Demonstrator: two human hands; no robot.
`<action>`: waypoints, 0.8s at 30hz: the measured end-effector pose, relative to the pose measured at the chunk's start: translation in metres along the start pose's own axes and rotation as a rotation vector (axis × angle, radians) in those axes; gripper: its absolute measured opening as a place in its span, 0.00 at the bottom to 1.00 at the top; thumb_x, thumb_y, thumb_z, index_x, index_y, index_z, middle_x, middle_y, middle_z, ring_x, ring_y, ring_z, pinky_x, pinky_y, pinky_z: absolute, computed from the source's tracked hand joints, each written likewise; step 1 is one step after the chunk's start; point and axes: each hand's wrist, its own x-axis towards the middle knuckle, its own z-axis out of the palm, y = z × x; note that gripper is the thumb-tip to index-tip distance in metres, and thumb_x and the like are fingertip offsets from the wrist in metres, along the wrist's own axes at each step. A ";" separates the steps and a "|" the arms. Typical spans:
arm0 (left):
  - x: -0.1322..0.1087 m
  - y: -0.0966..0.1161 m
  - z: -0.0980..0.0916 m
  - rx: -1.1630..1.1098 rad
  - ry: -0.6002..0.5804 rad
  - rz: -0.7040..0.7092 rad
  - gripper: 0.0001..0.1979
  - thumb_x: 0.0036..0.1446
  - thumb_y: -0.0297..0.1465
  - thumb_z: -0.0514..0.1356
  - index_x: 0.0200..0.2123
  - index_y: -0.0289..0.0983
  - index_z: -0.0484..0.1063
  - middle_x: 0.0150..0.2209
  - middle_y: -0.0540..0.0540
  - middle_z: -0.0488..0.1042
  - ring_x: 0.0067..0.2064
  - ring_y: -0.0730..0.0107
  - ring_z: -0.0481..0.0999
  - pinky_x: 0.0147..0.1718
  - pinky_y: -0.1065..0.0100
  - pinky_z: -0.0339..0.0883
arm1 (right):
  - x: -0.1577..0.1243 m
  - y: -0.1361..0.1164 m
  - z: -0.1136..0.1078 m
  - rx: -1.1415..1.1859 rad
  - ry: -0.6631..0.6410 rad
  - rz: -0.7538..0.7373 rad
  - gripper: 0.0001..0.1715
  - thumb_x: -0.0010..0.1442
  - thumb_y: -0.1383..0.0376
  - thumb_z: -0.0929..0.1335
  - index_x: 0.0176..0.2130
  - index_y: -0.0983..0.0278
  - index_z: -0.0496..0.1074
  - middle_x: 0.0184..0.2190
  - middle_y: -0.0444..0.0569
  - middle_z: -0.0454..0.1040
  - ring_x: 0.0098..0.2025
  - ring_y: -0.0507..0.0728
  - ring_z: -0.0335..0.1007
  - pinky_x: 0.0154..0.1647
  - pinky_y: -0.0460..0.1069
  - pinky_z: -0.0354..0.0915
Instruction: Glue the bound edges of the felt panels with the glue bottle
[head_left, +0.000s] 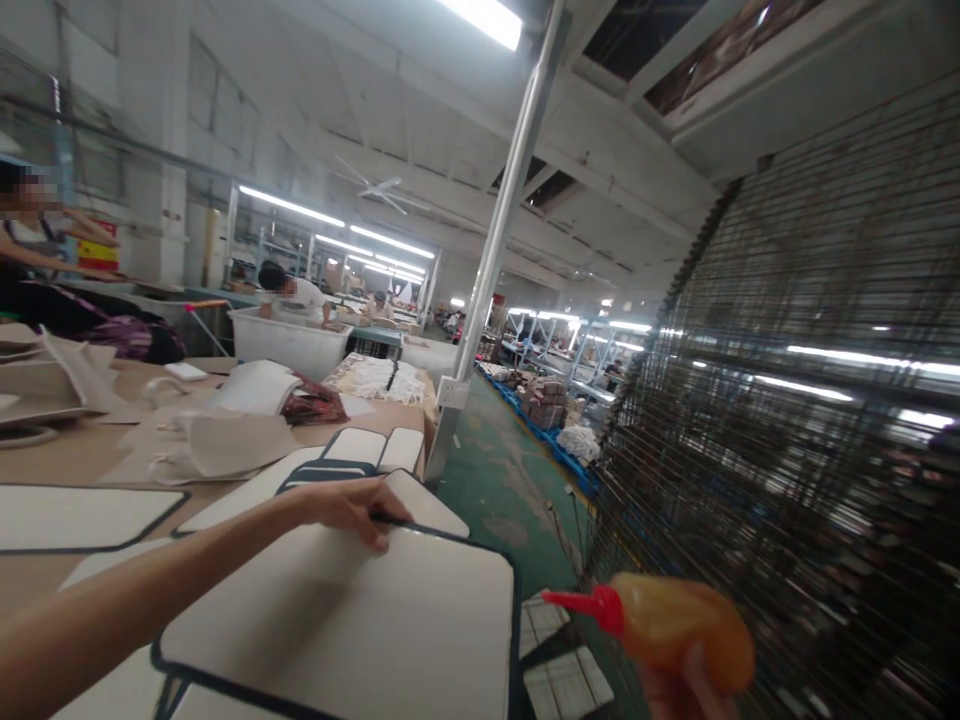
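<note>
My left hand (352, 508) reaches across the table, fingers curled over the far edge of a white panel with a dark blue border (375, 620), which it grips. My right hand (686, 690) shows only at the bottom edge. It holds an orange squeeze bottle (686, 620) with a red nozzle (581, 603) that points left toward the panel. More white panels with dark borders (82, 515) lie flat on the brown table (60, 455) to the left.
A tall wire drying rack (787, 420) fills the right side. A metal pole (499, 240) rises beside the table's far corner. Cut fabric pieces (232, 440) lie further back. Other people work at tables at the left and rear. A green floor aisle (495, 470) runs between.
</note>
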 end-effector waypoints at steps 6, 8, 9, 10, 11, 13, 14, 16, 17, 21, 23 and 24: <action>-0.004 0.003 0.004 -0.008 -0.057 -0.069 0.21 0.42 0.38 0.69 0.40 0.33 0.78 0.26 0.54 0.72 0.27 0.78 0.64 0.25 0.80 0.58 | 0.008 -0.013 0.005 0.080 -0.020 0.106 0.35 0.36 0.59 0.78 0.45 0.58 0.70 0.35 0.44 0.77 0.37 0.54 0.73 0.37 0.46 0.71; -0.004 0.006 0.005 -0.015 -0.075 -0.061 0.22 0.41 0.38 0.70 0.40 0.33 0.78 0.25 0.55 0.72 0.26 0.78 0.64 0.25 0.81 0.58 | 0.007 -0.017 0.006 0.035 -0.018 0.131 0.36 0.34 0.60 0.78 0.44 0.60 0.70 0.34 0.44 0.77 0.37 0.54 0.72 0.34 0.44 0.71; -0.005 0.008 0.006 -0.021 -0.083 -0.053 0.22 0.40 0.38 0.70 0.40 0.33 0.78 0.25 0.54 0.72 0.27 0.78 0.64 0.26 0.81 0.59 | 0.006 -0.019 0.007 0.016 -0.017 0.134 0.36 0.34 0.60 0.79 0.44 0.60 0.69 0.33 0.44 0.76 0.36 0.54 0.72 0.34 0.43 0.70; -0.005 0.009 0.007 -0.029 -0.086 -0.048 0.23 0.40 0.38 0.70 0.40 0.33 0.78 0.26 0.54 0.73 0.27 0.77 0.65 0.26 0.81 0.59 | 0.006 -0.020 0.007 -0.003 -0.020 0.129 0.37 0.33 0.59 0.79 0.44 0.60 0.69 0.33 0.44 0.76 0.36 0.53 0.72 0.33 0.42 0.70; -0.005 0.010 0.007 -0.036 -0.083 -0.044 0.24 0.39 0.38 0.71 0.40 0.33 0.78 0.26 0.54 0.73 0.27 0.77 0.66 0.26 0.80 0.60 | 0.006 -0.022 0.007 -0.028 -0.028 0.116 0.36 0.33 0.59 0.79 0.43 0.61 0.69 0.33 0.43 0.76 0.36 0.53 0.72 0.34 0.41 0.69; -0.007 0.010 0.008 -0.051 -0.072 -0.041 0.25 0.38 0.38 0.71 0.41 0.33 0.78 0.27 0.52 0.75 0.28 0.75 0.68 0.27 0.80 0.61 | 0.006 -0.023 0.005 -0.089 -0.029 0.091 0.38 0.30 0.58 0.79 0.41 0.61 0.68 0.32 0.43 0.75 0.34 0.51 0.71 0.33 0.40 0.68; -0.007 0.010 0.008 -0.060 -0.070 -0.038 0.25 0.38 0.39 0.71 0.41 0.32 0.78 0.28 0.51 0.75 0.29 0.73 0.69 0.27 0.80 0.62 | 0.006 -0.023 0.003 -0.110 -0.023 0.095 0.39 0.28 0.58 0.80 0.40 0.61 0.67 0.31 0.42 0.74 0.33 0.51 0.71 0.32 0.39 0.68; -0.009 0.008 0.007 -0.068 -0.075 -0.022 0.25 0.39 0.39 0.71 0.41 0.32 0.78 0.29 0.50 0.76 0.30 0.72 0.71 0.28 0.79 0.63 | 0.007 -0.020 -0.002 -0.133 -0.020 0.107 0.40 0.24 0.58 0.80 0.37 0.61 0.65 0.29 0.40 0.72 0.32 0.50 0.71 0.30 0.38 0.67; -0.009 0.007 0.007 -0.066 -0.079 -0.009 0.25 0.40 0.39 0.70 0.42 0.33 0.78 0.29 0.50 0.77 0.30 0.71 0.71 0.29 0.78 0.64 | 0.007 -0.018 -0.005 -0.151 -0.032 0.098 0.40 0.24 0.59 0.80 0.37 0.62 0.65 0.29 0.41 0.72 0.31 0.51 0.71 0.30 0.38 0.67; -0.012 0.005 0.006 -0.071 -0.080 0.006 0.25 0.40 0.39 0.70 0.43 0.33 0.77 0.31 0.50 0.78 0.31 0.70 0.73 0.29 0.78 0.65 | 0.003 -0.010 -0.007 -0.237 -0.092 0.007 0.45 0.34 0.56 0.78 0.49 0.61 0.63 0.38 0.45 0.73 0.35 0.52 0.71 0.35 0.40 0.67; -0.013 0.006 0.005 -0.090 -0.070 -0.016 0.25 0.41 0.38 0.70 0.43 0.34 0.77 0.32 0.49 0.78 0.31 0.70 0.73 0.29 0.78 0.66 | -0.001 -0.010 0.000 -0.237 -0.111 -0.023 0.50 0.36 0.53 0.77 0.55 0.58 0.59 0.42 0.46 0.73 0.40 0.56 0.71 0.39 0.47 0.70; -0.014 0.006 0.005 -0.095 -0.061 -0.023 0.24 0.42 0.38 0.70 0.44 0.34 0.77 0.32 0.49 0.78 0.31 0.70 0.73 0.29 0.78 0.66 | -0.004 -0.011 0.005 -0.244 -0.120 -0.047 0.51 0.35 0.51 0.77 0.55 0.58 0.59 0.43 0.48 0.73 0.41 0.60 0.71 0.39 0.50 0.71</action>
